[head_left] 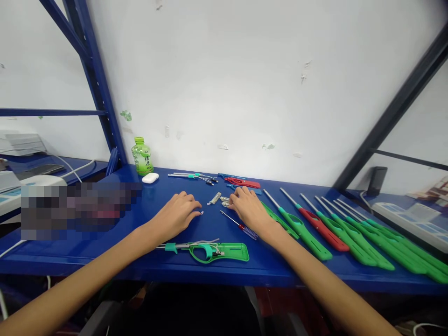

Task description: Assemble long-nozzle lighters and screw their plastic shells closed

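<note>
My left hand (178, 213) is over the middle of the blue table, thumb and forefinger closing on a tiny pale piece (202, 213). My right hand (249, 207) has its fingers curled down on small clear lighter fuel tanks (224, 200); its fingertips are partly hidden. Another clear tank (216, 198) lies between the hands. Below my right fingers rests a screwdriver (241, 227) with a red and blue handle. Nearest to me is an opened green lighter half-shell (235, 252), with a metal tube, a teal trigger and wires in it.
Several long green lighters (308, 235) and a red one (324, 228) are lined up at right. Red and blue shells (241, 182) and tube assemblies (192, 176) lie at the back. A green bottle (143, 157) and white case (150, 178) stand back left, near the wall.
</note>
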{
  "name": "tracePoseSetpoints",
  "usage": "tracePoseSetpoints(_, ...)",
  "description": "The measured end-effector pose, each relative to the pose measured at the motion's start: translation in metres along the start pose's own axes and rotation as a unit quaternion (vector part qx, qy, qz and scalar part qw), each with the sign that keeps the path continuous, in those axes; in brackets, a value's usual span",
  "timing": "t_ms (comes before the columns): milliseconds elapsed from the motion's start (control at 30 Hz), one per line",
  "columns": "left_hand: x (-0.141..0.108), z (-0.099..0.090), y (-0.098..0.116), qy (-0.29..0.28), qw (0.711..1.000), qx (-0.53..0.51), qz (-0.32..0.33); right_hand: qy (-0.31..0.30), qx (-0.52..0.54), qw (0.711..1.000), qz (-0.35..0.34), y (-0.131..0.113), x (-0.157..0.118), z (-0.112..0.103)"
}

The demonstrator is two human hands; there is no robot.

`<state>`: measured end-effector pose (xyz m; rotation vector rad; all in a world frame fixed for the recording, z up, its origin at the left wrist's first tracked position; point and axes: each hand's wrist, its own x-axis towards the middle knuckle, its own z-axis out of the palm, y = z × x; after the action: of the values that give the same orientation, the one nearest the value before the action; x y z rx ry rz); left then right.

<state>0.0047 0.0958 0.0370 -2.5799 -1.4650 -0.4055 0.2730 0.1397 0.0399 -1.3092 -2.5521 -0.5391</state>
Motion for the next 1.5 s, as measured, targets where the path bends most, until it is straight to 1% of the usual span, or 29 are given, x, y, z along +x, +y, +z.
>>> tracePoseSetpoints(100, 0.007, 0.001, 0.006, -0.034, 0.999, 0.003, -0.007, 0.011, 0.024, 1.0, 0.002, 0.004, -0.001, -0.002)
tracePoseSetpoints(233, 0.014, -0.002, 0.014, -0.063, 0.998, 0.0, -0.026, 0.043, 0.086, 0.995, 0.024, 0.012, -0.006, -0.011)
tracePoseSetpoints(333, 0.017, -0.003, 0.02, -0.072, 0.997, -0.006, -0.041, 0.074, 0.148, 0.985, 0.05, 0.018, -0.01, -0.023)
tracePoseSetpoints(433, 0.018, -0.005, 0.022, -0.072, 0.996, -0.015, -0.051, 0.108, 0.215, 0.967, 0.078, 0.023, -0.014, -0.039)
tracePoseSetpoints(533, 0.017, -0.013, 0.024, -0.048, 0.996, -0.03, -0.064, 0.127, 0.28, 0.947, 0.091, 0.024, -0.02, -0.053)
tracePoseSetpoints(633, 0.012, -0.027, 0.03, 0.007, 0.995, -0.056, -0.079, 0.124, 0.326, 0.932, 0.1, 0.021, -0.027, -0.058)
tracePoseSetpoints(767, 0.001, -0.043, 0.044, 0.097, 0.985, -0.108, -0.09, 0.09, 0.368, 0.921, 0.091, 0.011, -0.037, -0.061)
tracePoseSetpoints(867, -0.008, -0.047, 0.052, 0.153, 0.972, -0.148, -0.099, 0.05, 0.397, 0.914, 0.066, 0.001, -0.04, -0.067)
tracePoseSetpoints(967, -0.013, -0.047, 0.054, 0.186, 0.96, -0.178, -0.109, 0.032, 0.416, 0.907, 0.052, -0.007, -0.04, -0.073)
tracePoseSetpoints(1033, -0.014, -0.047, 0.054, 0.191, 0.956, -0.194, -0.111, 0.033, 0.422, 0.905, 0.048, -0.011, -0.039, -0.077)
tracePoseSetpoints(1233, -0.012, -0.048, 0.054, 0.18, 0.944, -0.245, -0.128, 0.036, 0.436, 0.899, 0.037, -0.023, -0.038, -0.079)
tracePoseSetpoints(1500, -0.011, -0.054, 0.061, 0.15, 0.928, -0.317, -0.128, 0.048, 0.45, 0.892, 0.017, -0.025, -0.035, -0.076)
